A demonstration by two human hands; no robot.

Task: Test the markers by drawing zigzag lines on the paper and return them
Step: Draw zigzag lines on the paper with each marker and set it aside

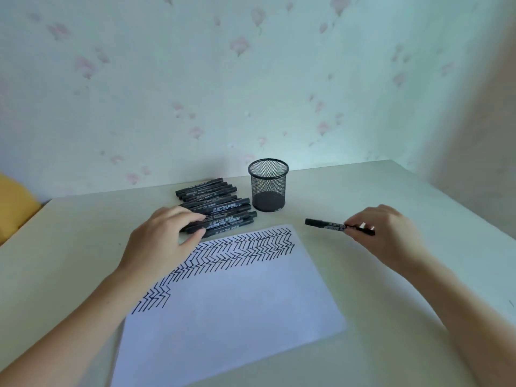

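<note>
Black marker (335, 226) up in the right hand (388, 233), pinched between fingertips and thumb near its rear half, the capped end poking out to the left, clear of the fingers. It sits level, off the right of the paper's far corner; whether it hovers or touches the tabletop, hard to call from this angle.

Over on the other side, the left hand (164, 241) is down on the pile of markers (215, 208), fingers curled over the nearest ones and the thumb tucked against the front of the heap. Those markers lie side by side in a loose stack, all black, just beyond the sheet's far edge.

White paper (231, 300) lies flat between the two forearms, its far strip and left edge filled with rows of dark zigzag lines (245, 250), the rest bare.

Mesh pen cup (268, 185) stands upright behind, just right of the pile and between the two hands, nothing visible inside it. Pale table (405, 191) underneath, floral wallpaper (195, 79) behind, and a yellow shape (14, 208) at the far left edge.
</note>
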